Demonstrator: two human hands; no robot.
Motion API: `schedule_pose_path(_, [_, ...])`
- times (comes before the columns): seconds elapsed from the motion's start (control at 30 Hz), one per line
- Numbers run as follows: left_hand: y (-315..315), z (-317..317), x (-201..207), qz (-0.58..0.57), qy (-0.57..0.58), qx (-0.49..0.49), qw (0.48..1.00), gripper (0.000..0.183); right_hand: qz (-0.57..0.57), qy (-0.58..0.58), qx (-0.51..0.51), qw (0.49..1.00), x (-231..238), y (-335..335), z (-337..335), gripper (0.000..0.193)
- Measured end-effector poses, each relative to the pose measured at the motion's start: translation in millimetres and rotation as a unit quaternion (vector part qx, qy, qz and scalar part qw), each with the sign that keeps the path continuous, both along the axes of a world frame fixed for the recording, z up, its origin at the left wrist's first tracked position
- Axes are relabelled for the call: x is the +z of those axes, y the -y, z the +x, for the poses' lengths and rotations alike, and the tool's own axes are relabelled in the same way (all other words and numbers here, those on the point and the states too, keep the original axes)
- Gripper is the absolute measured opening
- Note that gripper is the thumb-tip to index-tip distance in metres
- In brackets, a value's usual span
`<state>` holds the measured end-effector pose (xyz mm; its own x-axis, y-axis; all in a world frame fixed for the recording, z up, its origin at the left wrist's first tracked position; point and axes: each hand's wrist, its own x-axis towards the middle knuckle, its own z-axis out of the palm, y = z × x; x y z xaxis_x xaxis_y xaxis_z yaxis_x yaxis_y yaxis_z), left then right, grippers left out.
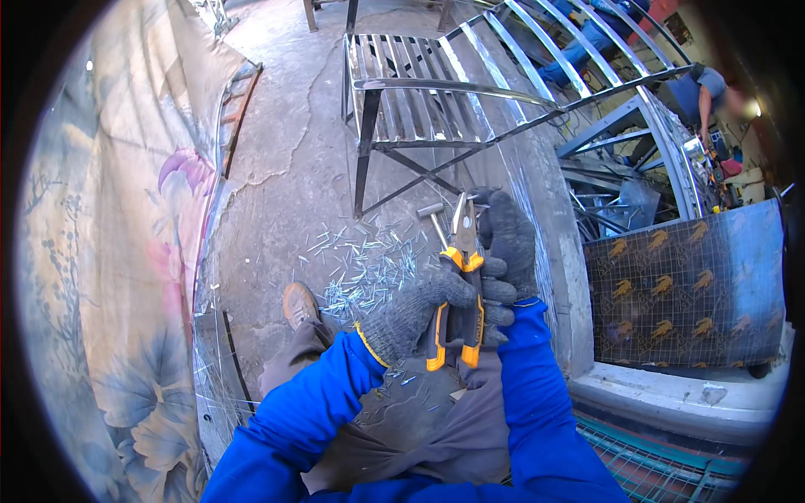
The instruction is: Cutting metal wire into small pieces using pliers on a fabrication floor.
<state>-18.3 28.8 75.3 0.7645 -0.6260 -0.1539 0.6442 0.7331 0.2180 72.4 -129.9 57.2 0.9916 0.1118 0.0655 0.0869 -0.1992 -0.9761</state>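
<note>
Both my hands wear grey knitted work gloves. Pliers [478,312] with black and orange handles stand jaws-up between them. My left hand [404,317] grips the handles, its thumb across the front and its fingers showing at their right side. Beside the jaws is my right hand [508,239], its fingers bent toward the jaw tips; what it pinches there is too small to make out. Just left of the jaws a small hammer [431,212] shows its metal head, while its lower shaft is hidden. Many short cut metal pieces [369,272] lie scattered on the floor beyond my left hand.
Ahead stands a metal slatted frame like a long chair [402,92]. A floral cloth [126,251] hangs at the left. On the right are a patterned dark panel [683,285], a grey metal frame [667,151] and a person [700,96] bending over. My shoe [299,303] is beside the metal pieces.
</note>
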Motion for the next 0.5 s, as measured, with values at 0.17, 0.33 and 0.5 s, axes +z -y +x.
schedule_pose_path(0.17, [-1.6,-5.0,17.2,0.12,-0.035,-0.026,0.992,0.054,0.053,0.025,-0.029,0.998,3.2,12.0,7.7,0.051])
schedule_pose_path(0.33, [11.8,-1.5,-22.4,0.134,-0.002,-0.037,0.99,0.052,0.106,0.009,-0.027,0.994,2.2,15.8,6.7,0.049])
schedule_pose_path(0.5, [15.8,-2.1,-35.2,0.193,0.005,-0.066,0.979,0.047,0.012,0.006,0.006,1.0,1.5,13.3,3.4,0.041])
